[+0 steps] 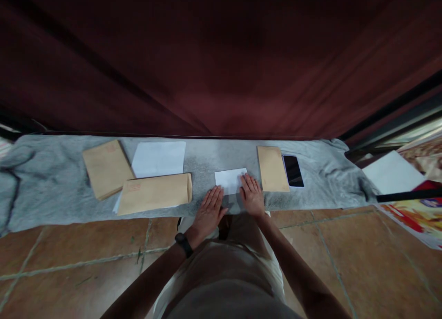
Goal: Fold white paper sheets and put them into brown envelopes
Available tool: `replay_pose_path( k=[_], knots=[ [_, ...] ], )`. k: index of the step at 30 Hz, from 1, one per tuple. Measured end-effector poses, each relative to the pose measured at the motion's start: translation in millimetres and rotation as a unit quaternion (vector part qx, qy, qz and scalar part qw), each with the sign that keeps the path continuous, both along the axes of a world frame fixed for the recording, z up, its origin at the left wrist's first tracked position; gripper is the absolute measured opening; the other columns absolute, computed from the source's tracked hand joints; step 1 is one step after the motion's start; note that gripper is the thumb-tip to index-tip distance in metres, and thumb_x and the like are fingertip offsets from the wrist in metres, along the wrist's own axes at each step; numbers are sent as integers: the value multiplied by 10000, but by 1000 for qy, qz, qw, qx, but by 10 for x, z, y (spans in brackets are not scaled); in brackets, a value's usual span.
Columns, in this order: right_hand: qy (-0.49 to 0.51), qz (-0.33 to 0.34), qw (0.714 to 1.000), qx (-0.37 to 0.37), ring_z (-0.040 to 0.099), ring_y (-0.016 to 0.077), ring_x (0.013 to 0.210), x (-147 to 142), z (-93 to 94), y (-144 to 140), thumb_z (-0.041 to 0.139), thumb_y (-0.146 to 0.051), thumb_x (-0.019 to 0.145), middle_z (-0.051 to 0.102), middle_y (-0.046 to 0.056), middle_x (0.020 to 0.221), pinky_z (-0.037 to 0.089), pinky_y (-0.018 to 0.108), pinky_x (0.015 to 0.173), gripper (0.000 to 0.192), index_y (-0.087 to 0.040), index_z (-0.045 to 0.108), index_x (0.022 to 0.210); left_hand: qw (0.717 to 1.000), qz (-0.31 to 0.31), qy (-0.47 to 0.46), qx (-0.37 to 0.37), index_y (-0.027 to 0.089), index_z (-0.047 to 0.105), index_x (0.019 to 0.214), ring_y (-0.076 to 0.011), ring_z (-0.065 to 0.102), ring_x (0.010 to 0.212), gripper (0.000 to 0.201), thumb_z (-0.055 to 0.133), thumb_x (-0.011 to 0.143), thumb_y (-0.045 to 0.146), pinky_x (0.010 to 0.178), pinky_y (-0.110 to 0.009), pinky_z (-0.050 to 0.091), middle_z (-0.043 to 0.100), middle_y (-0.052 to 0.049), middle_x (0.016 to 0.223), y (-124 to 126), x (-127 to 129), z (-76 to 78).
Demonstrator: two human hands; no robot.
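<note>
A small white piece of paper [230,180], perhaps folded, lies on the grey cloth in front of me. My left hand [210,209] rests flat with fingers stretched out, its fingertips at the paper's lower left corner. On the right side, my right hand [252,194] lies open, palm down, with its fingertips over the paper's edge. Just right of that hand is a brown envelope [274,169], flat on the cloth. Left of my left hand, another brown envelope [155,192] overlaps white sheets.
A stack of brown envelopes [107,169] and a white sheet [159,158] lie at the left. A phone [293,171] sits at the right. The grey cloth [331,176] covers a narrow surface against a dark red curtain [221,79]. Tiled floor [311,245] shows below.
</note>
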State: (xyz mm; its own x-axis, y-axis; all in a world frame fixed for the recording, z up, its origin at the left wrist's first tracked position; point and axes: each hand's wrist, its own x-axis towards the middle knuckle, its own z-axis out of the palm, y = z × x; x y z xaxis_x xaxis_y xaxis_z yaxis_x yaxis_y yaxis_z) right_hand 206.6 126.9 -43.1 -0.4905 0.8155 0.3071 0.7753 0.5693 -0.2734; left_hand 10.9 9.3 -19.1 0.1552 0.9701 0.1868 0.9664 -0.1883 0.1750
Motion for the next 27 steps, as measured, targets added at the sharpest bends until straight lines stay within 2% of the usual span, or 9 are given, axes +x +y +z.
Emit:
replay_pose_path(
  k=[4, 7, 10, 14, 18, 20, 23, 27],
  knots=[
    [-3, -1, 1000, -9, 400, 280, 1476, 14, -10, -67, 406, -289, 1052, 496, 114, 1564, 331, 501, 1208, 479, -173, 491, 1510, 1000, 25, -11, 4, 61, 259, 1599, -272, 267, 1553, 659, 377, 1045, 397, 1265, -482, 288, 363, -190, 1634, 305, 53, 31],
    [3, -1, 1000, -16, 405, 279, 1475, 20, -6, -77, 419, -280, 1044, 496, 119, 1563, 337, 504, 1208, 484, -175, 492, 1511, 999, 46, -9, -14, 32, 294, 1580, -301, 297, 1539, 660, 376, 1038, 400, 1253, -508, 300, 389, -222, 1611, 523, 16, -20],
    [14, 7, 1000, -27, 410, 285, 1473, 28, -1, -68, 428, -276, 1037, 493, 116, 1566, 345, 510, 1207, 487, -182, 492, 1511, 998, 61, -6, -26, 15, 311, 1571, -316, 321, 1528, 672, 381, 1033, 412, 1246, -507, 309, 379, -244, 1608, 633, -55, -94],
    [59, -3, 997, -41, 443, 284, 1450, 20, 4, -18, 408, -265, 1034, 501, 142, 1553, 388, 524, 1181, 498, -174, 470, 1519, 998, 54, -22, 0, 55, 234, 1606, -322, 345, 1517, 701, 391, 1029, 419, 1221, -533, 340, 388, -240, 1605, 582, -84, -96],
    [111, -27, 993, -40, 428, 296, 1460, 3, 15, 28, 390, -281, 1039, 478, 179, 1555, 417, 542, 1156, 505, -148, 448, 1522, 999, 38, -20, 10, 111, 163, 1631, -324, 261, 1552, 795, 491, 994, 455, 1251, -557, 260, 322, -207, 1650, 379, -185, 100],
    [127, -17, 991, -35, 397, 299, 1482, -4, 27, 4, 398, -274, 1035, 460, 176, 1569, 400, 555, 1171, 493, -155, 466, 1508, 999, 47, -4, -11, 155, 146, 1639, -340, 200, 1569, 874, 577, 948, 474, 1256, -597, 196, 267, -189, 1675, 262, -386, 229],
    [161, 19, 986, -49, 397, 274, 1485, -46, 76, -108, 399, -248, 1029, 470, 154, 1566, 396, 535, 1188, 467, -176, 504, 1479, 993, 101, 15, -60, 193, 135, 1645, -379, 142, 1576, 1036, 711, 843, 508, 1241, -635, 157, 169, -208, 1697, 107, -891, 383],
    [232, 57, 960, -149, 528, 224, 1386, -263, 206, -316, 400, -255, 1027, 556, 116, 1497, 461, 437, 1159, 438, -221, 562, 1433, 979, 131, 36, -149, 237, 161, 1644, -404, 128, 1572, 1129, 778, 747, 533, 1228, -643, 137, 113, -204, 1709, -32, -1585, 477]
  ],
)
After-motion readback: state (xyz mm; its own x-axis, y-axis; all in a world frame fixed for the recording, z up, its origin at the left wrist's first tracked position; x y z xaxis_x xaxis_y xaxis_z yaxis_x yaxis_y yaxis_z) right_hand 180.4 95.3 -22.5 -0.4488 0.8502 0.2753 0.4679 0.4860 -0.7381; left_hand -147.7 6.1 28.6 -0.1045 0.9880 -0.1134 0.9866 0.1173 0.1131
